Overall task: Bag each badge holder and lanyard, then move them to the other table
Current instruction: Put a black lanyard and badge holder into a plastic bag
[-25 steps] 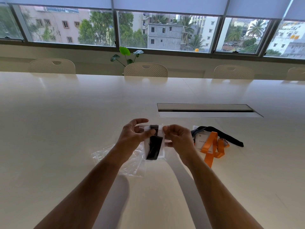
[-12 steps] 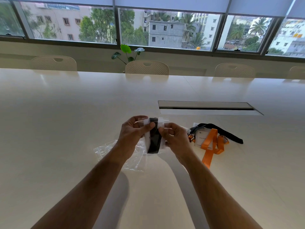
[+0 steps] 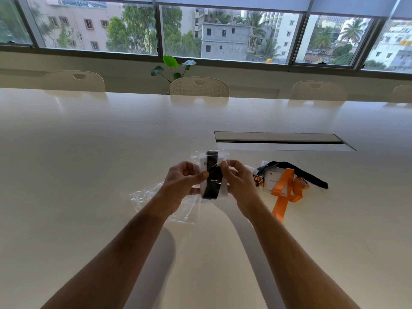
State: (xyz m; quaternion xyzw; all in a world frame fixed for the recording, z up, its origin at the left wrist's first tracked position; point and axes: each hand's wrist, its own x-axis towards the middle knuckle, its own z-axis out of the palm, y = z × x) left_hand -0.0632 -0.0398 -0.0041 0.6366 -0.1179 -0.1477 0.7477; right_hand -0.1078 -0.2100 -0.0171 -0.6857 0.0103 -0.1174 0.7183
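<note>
Pinching a clear crinkly bag point(image 3: 209, 156) holding a flat black lanyard point(image 3: 212, 175), both hands' fingers point(image 3: 201, 175).

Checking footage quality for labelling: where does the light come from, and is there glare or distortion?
Head view: daylight from the windows backlights the scene; pale sheen on the table; arm shadows fall toward the camera; wide-angle bending at the edges; hands and bag fairly sharp.

Both forearms reach forward, the left hand point(image 3: 182, 180) and right hand point(image 3: 239, 181) raised close together, fingers curled, pinching.
</note>
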